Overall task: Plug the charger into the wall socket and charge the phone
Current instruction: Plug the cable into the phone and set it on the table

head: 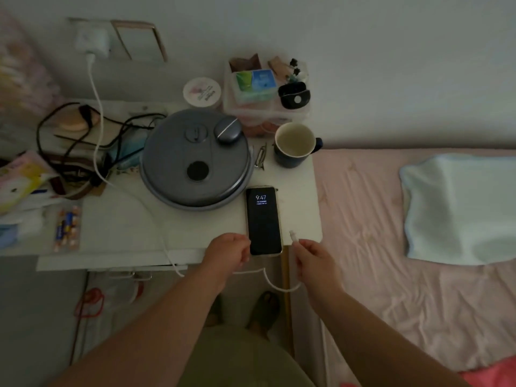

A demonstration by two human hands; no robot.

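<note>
A dark phone (264, 220) lies face up at the front right of the white bedside table (120, 227), its screen lit and showing 9:47. A white charger (91, 41) sits in the wall socket at the upper left. Its white cable (96, 113) runs down across the table and loops below the front edge. My right hand (311, 258) pinches the cable's plug end (293, 236) just right of the phone's bottom edge. My left hand (229, 251) rests curled at the phone's lower left corner; whether it touches the phone is unclear.
A round grey lidded appliance (196, 160) stands behind the phone, a dark mug (296, 145) to its right. A clear organiser box (262, 90), tangled black cords (83, 141) and batteries (67, 226) crowd the table. A pink bed (391, 247) with a pale pillow (460, 208) lies to the right.
</note>
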